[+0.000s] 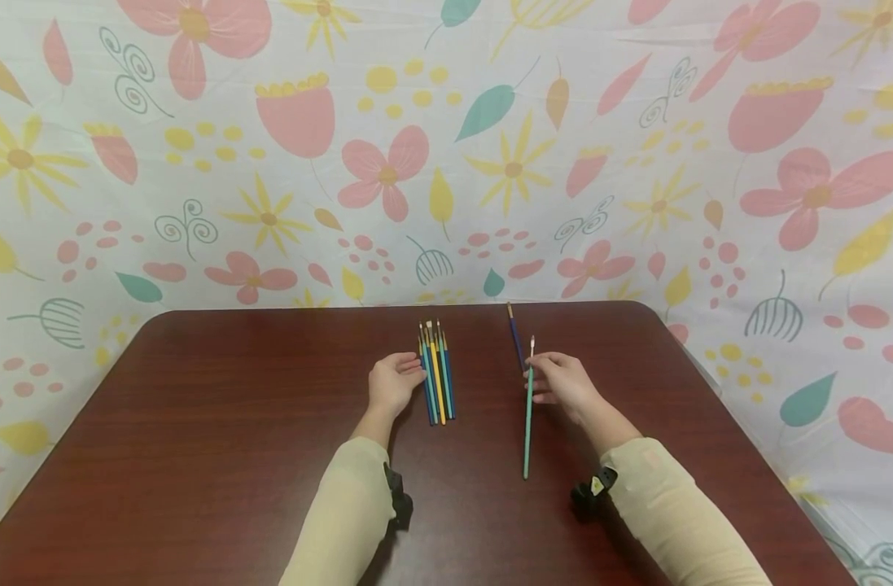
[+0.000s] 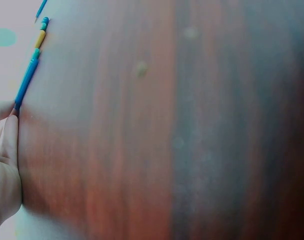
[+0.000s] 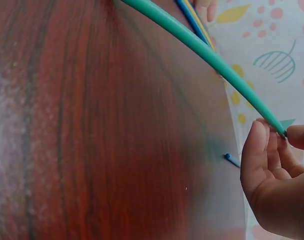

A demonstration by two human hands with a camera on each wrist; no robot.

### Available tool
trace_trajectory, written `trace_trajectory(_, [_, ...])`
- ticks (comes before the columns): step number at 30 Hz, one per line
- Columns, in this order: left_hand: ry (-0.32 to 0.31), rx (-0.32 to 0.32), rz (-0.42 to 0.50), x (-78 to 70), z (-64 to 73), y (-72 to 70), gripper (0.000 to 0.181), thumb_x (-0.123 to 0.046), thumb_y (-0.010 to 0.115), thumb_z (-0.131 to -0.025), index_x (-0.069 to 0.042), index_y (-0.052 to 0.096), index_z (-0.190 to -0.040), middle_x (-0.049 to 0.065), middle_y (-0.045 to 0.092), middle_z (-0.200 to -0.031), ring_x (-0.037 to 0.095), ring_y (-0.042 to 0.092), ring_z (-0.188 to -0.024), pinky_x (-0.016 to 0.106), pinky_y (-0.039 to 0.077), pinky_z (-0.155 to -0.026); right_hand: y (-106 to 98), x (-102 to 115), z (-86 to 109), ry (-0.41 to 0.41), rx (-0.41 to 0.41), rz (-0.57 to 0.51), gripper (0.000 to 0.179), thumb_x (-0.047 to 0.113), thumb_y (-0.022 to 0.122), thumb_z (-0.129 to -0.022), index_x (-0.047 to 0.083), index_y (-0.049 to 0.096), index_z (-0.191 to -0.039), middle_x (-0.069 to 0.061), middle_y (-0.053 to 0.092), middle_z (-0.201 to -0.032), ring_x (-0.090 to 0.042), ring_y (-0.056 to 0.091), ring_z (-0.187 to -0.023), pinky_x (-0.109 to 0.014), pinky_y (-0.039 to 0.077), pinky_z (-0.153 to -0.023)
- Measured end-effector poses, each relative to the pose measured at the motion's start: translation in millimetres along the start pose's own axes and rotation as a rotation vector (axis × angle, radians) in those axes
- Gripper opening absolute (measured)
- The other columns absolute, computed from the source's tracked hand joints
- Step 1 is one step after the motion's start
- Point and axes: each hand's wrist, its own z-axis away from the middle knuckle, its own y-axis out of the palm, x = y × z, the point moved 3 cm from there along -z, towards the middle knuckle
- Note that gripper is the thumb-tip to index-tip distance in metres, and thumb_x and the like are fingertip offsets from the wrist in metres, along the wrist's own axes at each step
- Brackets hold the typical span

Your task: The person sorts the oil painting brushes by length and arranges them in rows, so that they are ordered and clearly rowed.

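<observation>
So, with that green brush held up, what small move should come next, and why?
Perhaps the right hand should bring the green brush over to the row of brushes: it is pinched above the table, while those others lie side by side next to the left hand.

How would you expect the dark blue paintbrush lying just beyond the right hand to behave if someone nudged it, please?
The dark blue paintbrush would probably roll sideways, since its slim handle looks rounded and the table looks smooth. It is likely light and stiff, being thin and straight. Pushed away, it might overhang, as its bristles lie by the far edge.
</observation>
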Motion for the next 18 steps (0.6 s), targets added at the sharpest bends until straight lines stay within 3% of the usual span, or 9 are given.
trace_trajectory(12, [0.000,0.003,0.002,-1.5,1.4,0.0,0.037,-0.012,0.071,-0.084,-0.001,0.063,-0.118,0.014,0.069,-0.111,0.025,0.067,-0.103,0.037,0.054,-0.090,-2.6,-3.2,2.2,-0.030,0.046,0.019,0.044,0.018,0.052,-0.096,-0.003,0.046,-0.135,-0.021,0.064,-0.113,-0.019,0.068,-0.085,-0.029,0.058,-0.065])
trace_trajectory(18, [0.005,0.002,-0.002,-1.6,1.5,-0.4,0.037,-0.012,0.071,-0.084,-0.001,0.063,-0.118,0.014,0.069,-0.111,0.025,0.067,-0.103,0.037,0.054,-0.090,-4.7,-6.6,2.5,-0.023,0.060,0.046,0.041,0.016,0.051,-0.096,-0.005,0.047,-0.131,-0.021,0.064,-0.116,-0.013,0.068,-0.082,-0.027,0.057,-0.064])
